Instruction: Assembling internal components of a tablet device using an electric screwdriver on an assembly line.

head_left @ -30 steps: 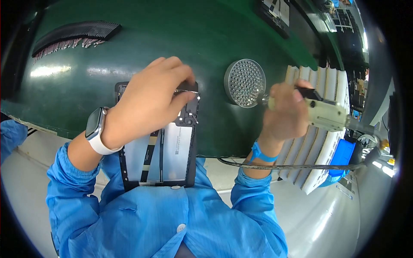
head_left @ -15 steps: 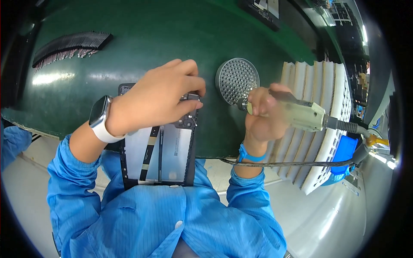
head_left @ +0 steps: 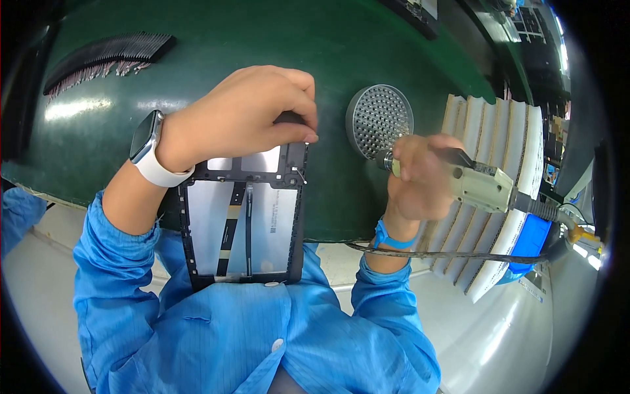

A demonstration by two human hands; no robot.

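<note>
Left fingers point(head_left: 306, 108) bent, right fingers point(head_left: 408, 156) curled

White panels point(head_left: 485, 233) stacked right; blue bin point(head_left: 530, 236), probably, just beside.

open black tablet point(head_left: 272, 223) — tilted pale screwdriver point(head_left: 483, 187)

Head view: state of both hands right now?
Left hand: curled at the upper right of the opened device; grip can't be told.
Right hand: closed around the power screwdriver.
</note>
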